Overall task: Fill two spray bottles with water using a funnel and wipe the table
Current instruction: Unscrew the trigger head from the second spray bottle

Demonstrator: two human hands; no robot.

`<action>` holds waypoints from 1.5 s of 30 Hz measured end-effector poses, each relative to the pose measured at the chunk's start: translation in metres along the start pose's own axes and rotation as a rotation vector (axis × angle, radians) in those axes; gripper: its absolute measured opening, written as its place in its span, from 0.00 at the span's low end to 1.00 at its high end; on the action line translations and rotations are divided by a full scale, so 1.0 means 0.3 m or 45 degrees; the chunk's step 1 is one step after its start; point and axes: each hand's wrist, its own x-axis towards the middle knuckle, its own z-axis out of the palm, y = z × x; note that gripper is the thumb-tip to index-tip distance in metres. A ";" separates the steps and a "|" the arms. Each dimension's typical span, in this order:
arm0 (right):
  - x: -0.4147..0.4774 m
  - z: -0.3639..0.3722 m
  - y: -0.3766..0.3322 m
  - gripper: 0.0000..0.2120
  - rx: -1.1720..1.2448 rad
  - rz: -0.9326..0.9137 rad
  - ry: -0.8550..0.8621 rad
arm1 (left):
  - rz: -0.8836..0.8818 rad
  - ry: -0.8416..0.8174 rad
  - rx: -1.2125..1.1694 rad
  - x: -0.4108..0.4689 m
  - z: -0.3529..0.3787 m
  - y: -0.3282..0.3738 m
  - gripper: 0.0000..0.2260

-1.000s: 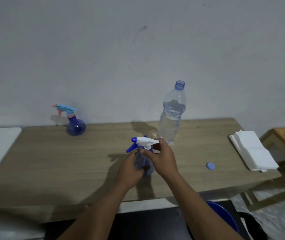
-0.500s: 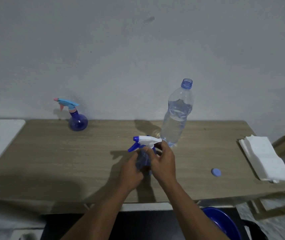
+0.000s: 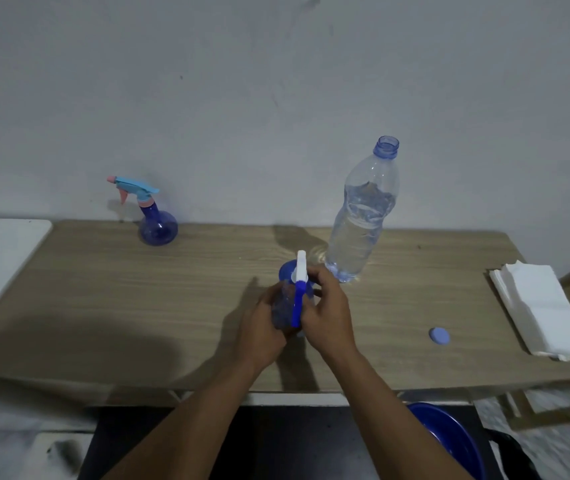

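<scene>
Just in front of the water bottle (image 3: 363,230): the near spray bottle (image 3: 285,306) sits low over the desk (image 3: 138,306) between both hands. Its white-and-blue trigger head (image 3: 300,289) points toward the camera. I cannot tell whether its base rests on the desk.
Left hand (image 3: 263,327): fingers curled round the translucent blue body, bracing it.
Right hand (image 3: 328,317): fingers and thumb wrapped about the neck under the trigger head, probably to twist it. I cannot tell whether on or off.
Handling, near spray bottle: thin, light plastic, with the water level hidden by the hands. A hard squeeze would likely dent the body, so hold it low and turn at the collar, not the lever. It may slip when wet.
Handling, water bottle: uncapped, upright and part full. It is tall and soft-walled, so likely easy to tip; grip it mid-body.
Far spray bottle (image 3: 157,223): well left of the water bottle, by the wall, head fitted.
Cap (image 3: 439,336): right of the water bottle, nearer the front edge.
Napkins (image 3: 543,313): white stack farther right of the water bottle, soft and light for wiping.
Funnel: not in view.
</scene>
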 end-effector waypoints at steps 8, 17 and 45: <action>0.003 -0.022 0.001 0.14 0.038 0.032 -0.046 | 0.007 -0.002 0.023 -0.020 0.000 0.024 0.23; 0.001 -0.033 0.018 0.15 0.082 0.055 -0.055 | 0.019 0.036 0.061 -0.043 0.003 0.028 0.22; 0.010 -0.035 0.027 0.14 0.002 -0.075 -0.126 | 0.023 0.042 0.086 -0.042 -0.010 0.028 0.25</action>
